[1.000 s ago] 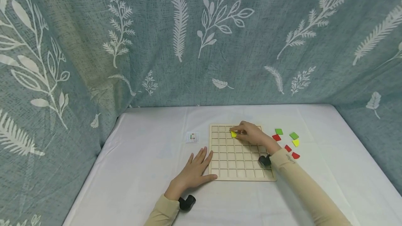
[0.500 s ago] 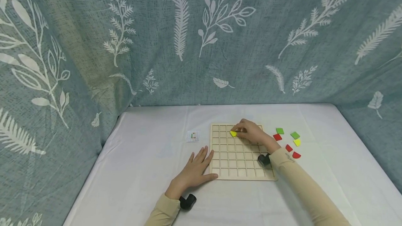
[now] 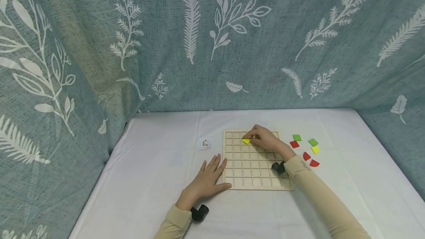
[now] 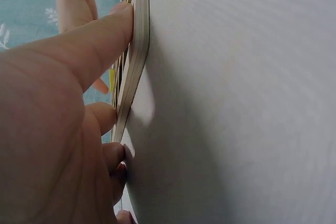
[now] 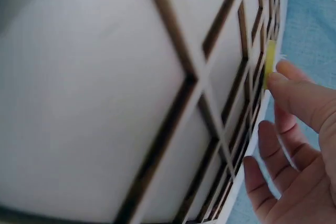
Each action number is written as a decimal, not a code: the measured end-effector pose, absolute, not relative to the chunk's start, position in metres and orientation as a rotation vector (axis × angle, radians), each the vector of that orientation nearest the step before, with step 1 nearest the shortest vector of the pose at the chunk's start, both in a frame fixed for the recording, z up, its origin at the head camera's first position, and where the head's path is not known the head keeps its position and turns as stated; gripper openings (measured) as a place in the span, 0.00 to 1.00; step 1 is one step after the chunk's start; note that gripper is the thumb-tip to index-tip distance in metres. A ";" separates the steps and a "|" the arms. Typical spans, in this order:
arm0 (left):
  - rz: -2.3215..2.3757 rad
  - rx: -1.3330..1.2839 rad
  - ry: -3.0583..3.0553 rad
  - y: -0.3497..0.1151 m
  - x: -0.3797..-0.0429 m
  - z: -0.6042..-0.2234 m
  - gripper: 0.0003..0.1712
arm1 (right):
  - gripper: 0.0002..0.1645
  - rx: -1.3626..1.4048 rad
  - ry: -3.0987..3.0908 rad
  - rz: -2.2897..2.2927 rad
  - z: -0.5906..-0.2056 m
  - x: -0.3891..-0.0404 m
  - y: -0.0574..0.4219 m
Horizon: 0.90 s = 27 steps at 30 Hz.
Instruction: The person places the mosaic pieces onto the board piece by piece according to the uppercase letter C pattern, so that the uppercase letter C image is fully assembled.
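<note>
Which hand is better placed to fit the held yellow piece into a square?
Probably the right hand: it pinches the yellow piece over the board, while the left hand touches the board's left edge.

The board (image 3: 245, 164), pale wood divided into square cells by thin raised strips, lies flat on the white table (image 3: 146, 165). The left hand (image 3: 207, 180), fingers spread, touches its near left corner. Over the far cells, the right hand (image 3: 265, 139) pinches a small, flat yellow tile (image 3: 245, 141), partly covered by fingertips; I can't tell whether it meets the wood.
</note>
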<state>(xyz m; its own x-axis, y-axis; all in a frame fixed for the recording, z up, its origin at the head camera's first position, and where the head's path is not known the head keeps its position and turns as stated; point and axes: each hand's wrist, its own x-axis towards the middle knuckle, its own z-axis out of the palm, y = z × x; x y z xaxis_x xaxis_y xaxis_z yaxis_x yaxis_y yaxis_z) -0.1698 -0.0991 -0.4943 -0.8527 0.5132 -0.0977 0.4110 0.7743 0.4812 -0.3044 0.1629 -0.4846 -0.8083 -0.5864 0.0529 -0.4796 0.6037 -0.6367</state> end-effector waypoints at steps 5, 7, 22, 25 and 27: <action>0.668 0.727 2.744 -0.099 -0.170 -0.495 0.46 | 0.15 -0.843 2.699 -1.026 -0.480 -0.299 0.164; 0.663 0.725 2.741 -0.100 -0.170 -0.494 0.46 | 0.15 -0.840 2.728 -1.029 -0.478 -0.297 0.165; 0.633 0.722 2.741 -0.101 -0.170 -0.495 0.47 | 0.10 -0.712 2.833 -0.969 -0.481 -0.291 0.160; 0.634 0.726 2.741 -0.100 -0.170 -0.496 0.47 | 0.09 -0.705 2.814 -0.989 -0.483 -0.292 0.161; 0.638 0.730 2.740 -0.100 -0.170 -0.495 0.47 | 0.08 -0.711 2.799 -1.004 -0.484 -0.294 0.162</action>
<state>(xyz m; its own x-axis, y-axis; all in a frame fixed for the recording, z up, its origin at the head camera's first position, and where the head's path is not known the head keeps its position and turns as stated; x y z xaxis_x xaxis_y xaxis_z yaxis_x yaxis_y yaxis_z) -0.1699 -0.1003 -0.4954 -0.8478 0.5185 -0.1111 0.4161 0.7804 0.4667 -0.2937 0.1616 -0.4836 -0.8885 -0.4525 0.0759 -0.3975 0.6767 -0.6197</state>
